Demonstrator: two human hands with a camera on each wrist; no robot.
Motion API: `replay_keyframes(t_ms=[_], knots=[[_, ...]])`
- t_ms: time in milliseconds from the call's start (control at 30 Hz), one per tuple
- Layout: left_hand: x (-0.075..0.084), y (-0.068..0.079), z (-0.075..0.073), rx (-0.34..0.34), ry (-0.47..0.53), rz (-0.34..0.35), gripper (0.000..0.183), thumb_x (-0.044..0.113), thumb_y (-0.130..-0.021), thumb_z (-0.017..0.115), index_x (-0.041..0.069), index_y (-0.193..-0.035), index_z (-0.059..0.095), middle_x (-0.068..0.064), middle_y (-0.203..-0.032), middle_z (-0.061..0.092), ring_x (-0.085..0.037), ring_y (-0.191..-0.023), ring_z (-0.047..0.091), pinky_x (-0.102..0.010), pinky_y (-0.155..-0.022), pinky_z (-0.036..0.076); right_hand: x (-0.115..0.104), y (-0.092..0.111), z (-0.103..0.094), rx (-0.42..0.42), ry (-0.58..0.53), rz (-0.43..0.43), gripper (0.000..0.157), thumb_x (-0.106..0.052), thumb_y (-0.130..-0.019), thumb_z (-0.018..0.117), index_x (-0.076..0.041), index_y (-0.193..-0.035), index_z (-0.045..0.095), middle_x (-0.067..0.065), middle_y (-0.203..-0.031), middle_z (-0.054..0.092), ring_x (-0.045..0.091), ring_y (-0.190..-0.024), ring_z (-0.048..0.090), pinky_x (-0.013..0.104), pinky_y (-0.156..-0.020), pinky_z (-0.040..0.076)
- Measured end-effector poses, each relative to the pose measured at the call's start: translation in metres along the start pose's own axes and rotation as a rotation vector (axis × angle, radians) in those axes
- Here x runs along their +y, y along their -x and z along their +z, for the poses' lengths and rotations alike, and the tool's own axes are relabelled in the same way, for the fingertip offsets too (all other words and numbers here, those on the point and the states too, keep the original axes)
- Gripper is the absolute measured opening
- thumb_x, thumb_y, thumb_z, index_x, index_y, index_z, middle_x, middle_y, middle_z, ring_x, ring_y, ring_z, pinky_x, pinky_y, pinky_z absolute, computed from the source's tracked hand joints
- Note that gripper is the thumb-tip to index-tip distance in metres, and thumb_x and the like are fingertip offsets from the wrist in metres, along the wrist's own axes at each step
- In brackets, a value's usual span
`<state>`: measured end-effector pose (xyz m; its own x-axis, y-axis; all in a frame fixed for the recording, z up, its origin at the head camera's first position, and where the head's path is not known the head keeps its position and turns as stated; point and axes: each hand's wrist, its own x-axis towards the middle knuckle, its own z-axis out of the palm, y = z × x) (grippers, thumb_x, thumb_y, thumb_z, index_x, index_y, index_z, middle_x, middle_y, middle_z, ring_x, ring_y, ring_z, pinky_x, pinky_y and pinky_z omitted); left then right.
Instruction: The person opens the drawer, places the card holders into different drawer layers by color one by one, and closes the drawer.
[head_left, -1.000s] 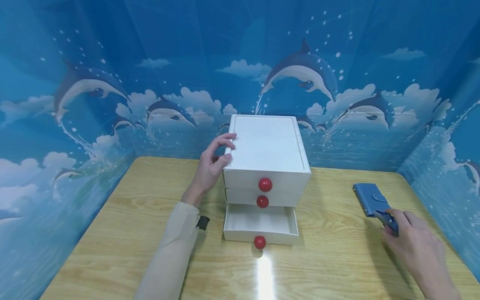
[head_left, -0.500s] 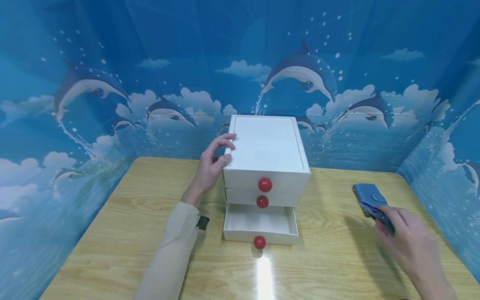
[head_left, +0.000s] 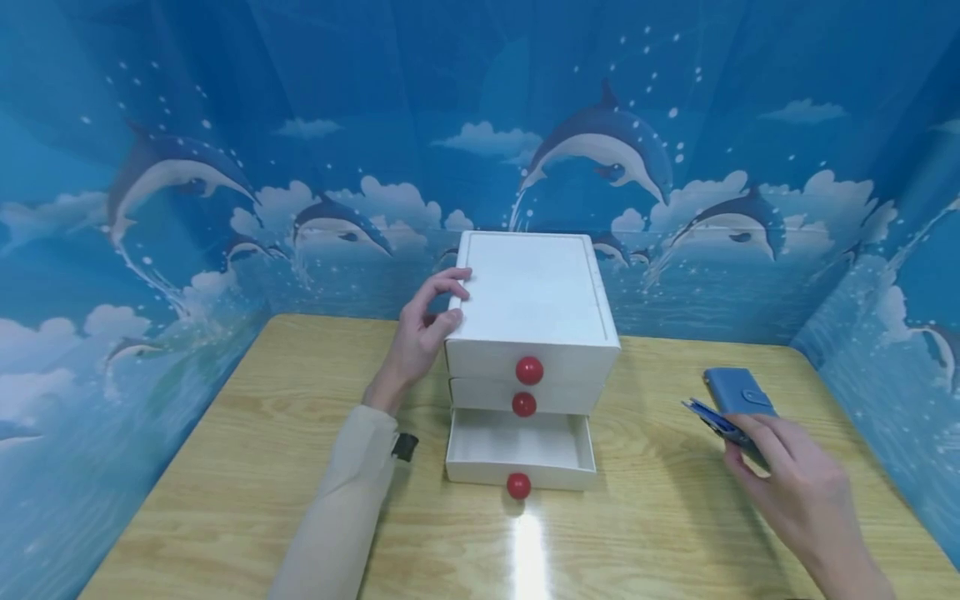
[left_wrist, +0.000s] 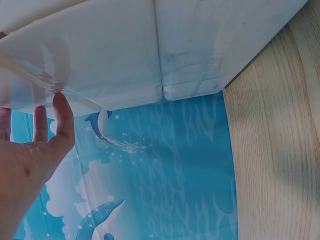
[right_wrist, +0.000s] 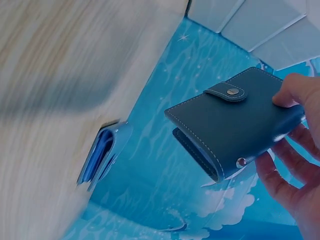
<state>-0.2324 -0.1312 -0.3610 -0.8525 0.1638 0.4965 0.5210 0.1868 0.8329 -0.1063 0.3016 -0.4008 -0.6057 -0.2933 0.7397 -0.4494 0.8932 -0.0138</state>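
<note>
A white drawer cabinet (head_left: 532, 287) with red round knobs stands at the middle back of the table. Its bottom drawer (head_left: 525, 446) is pulled out, with nothing seen inside. On the cabinet's upper left edge rests my left hand (head_left: 416, 333), fingertips and thumb touching it; the left wrist view has fingertips against its white wall. My right hand (head_left: 795, 483) pinches a blue snap wallet (right_wrist: 235, 120) above the table, thumb on one face and fingers on the other. Another blue wallet (head_left: 738, 387) lies on the table behind it.
The wooden table (head_left: 300, 417) ends at a dolphin-print backdrop (head_left: 360, 125) along the back and sides. A small black object (head_left: 405, 447) shows beside the left sleeve (head_left: 337, 508).
My right hand moves left with its wallet, away from the wallet on the table, which shows more now. The left hand and the cabinet stay put.
</note>
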Motion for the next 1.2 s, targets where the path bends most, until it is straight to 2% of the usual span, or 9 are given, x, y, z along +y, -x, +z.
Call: replay_keyframes(t_ms=[67,133,200,300,333,367,433,667,1200], knots=[[0.0,0.0,0.0,0.0,-0.001,-0.002,0.025,0.021,-0.096,0.052,0.009,-0.117,0.06,0.002,-0.154,0.051,-0.018,-0.147,0.041,-0.057,-0.107,0.046,-0.003,-0.001,0.002,0.034,-0.02,-0.008,0.056,-0.046,-0.1,0.041,-0.001,-0.103,0.075,0.017,-0.091,0.073,0.037,-0.077,0.07,0.05,-0.068,0.051],[0.0,0.0,0.0,0.0,-0.001,-0.001,0.025,0.021,-0.096,0.052,0.009,-0.117,0.06,0.002,-0.154,0.051,-0.018,-0.147,0.041,-0.058,-0.107,0.046,-0.007,-0.002,0.005,0.067,-0.042,-0.018,0.055,-0.045,-0.1,0.043,-0.002,-0.102,0.076,0.015,-0.091,0.074,0.037,-0.077,0.07,0.042,-0.074,0.054],[0.0,0.0,0.0,0.0,-0.001,-0.002,0.025,0.02,-0.096,0.052,0.009,-0.117,0.06,0.002,-0.154,0.051,-0.018,-0.147,0.041,-0.058,-0.107,0.046,-0.008,-0.002,0.007,0.084,-0.061,-0.025,0.054,-0.046,-0.1,0.044,-0.002,-0.101,0.076,0.014,-0.091,0.074,0.036,-0.077,0.069,0.026,-0.082,0.054],[0.0,0.0,0.0,-0.001,-0.001,-0.002,0.024,0.02,-0.097,0.052,0.009,-0.117,0.06,0.002,-0.154,0.051,-0.018,-0.147,0.041,-0.058,-0.108,0.046,-0.011,-0.003,0.009,0.1,-0.08,-0.044,0.052,-0.045,-0.1,0.046,-0.002,-0.099,0.077,0.013,-0.09,0.074,0.034,-0.076,0.069,0.014,-0.082,0.049],[0.0,0.0,0.0,-0.001,0.0,-0.002,0.024,0.02,-0.097,0.052,0.009,-0.117,0.06,0.002,-0.154,0.051,-0.018,-0.147,0.041,-0.058,-0.108,0.046,-0.012,-0.003,0.01,0.105,-0.08,-0.052,0.052,-0.044,-0.1,0.046,-0.003,-0.098,0.077,0.013,-0.09,0.074,0.033,-0.076,0.069,0.019,-0.077,0.05],[0.0,0.0,0.0,-0.001,0.0,-0.003,0.024,0.02,-0.097,0.052,0.009,-0.117,0.06,0.002,-0.154,0.051,-0.018,-0.147,0.041,-0.058,-0.108,0.045,-0.012,-0.004,0.01,0.113,-0.087,-0.057,0.051,-0.044,-0.1,0.046,-0.003,-0.097,0.077,0.012,-0.09,0.074,0.032,-0.075,0.069,0.016,-0.077,0.048],[0.0,0.0,0.0,-0.001,-0.001,-0.005,0.024,0.02,-0.097,0.052,0.009,-0.117,0.06,0.002,-0.154,0.051,-0.018,-0.147,0.041,-0.058,-0.108,0.045,-0.014,-0.004,0.012,0.131,-0.093,-0.075,0.05,-0.043,-0.101,0.047,-0.003,-0.096,0.077,0.012,-0.089,0.074,0.031,-0.074,0.068,0.023,-0.07,0.049],[0.0,0.001,0.0,-0.002,0.0,-0.009,0.025,0.02,-0.097,0.053,0.009,-0.117,0.06,0.002,-0.154,0.051,-0.018,-0.147,0.04,-0.057,-0.108,0.045,-0.02,-0.007,0.012,0.128,-0.096,-0.106,0.049,-0.04,-0.101,0.047,-0.002,-0.098,0.077,0.011,-0.09,0.074,0.029,-0.074,0.067,0.032,-0.067,0.049],[0.001,0.001,0.0,-0.004,-0.014,0.001,0.024,0.021,-0.097,0.052,0.01,-0.117,0.061,0.002,-0.154,0.051,-0.018,-0.148,0.04,-0.058,-0.109,0.045,-0.037,-0.015,0.012,0.141,-0.156,-0.168,0.048,-0.037,-0.104,0.047,0.0,-0.096,0.076,0.012,-0.088,0.074,0.026,-0.071,0.066,0.033,-0.064,0.049]])
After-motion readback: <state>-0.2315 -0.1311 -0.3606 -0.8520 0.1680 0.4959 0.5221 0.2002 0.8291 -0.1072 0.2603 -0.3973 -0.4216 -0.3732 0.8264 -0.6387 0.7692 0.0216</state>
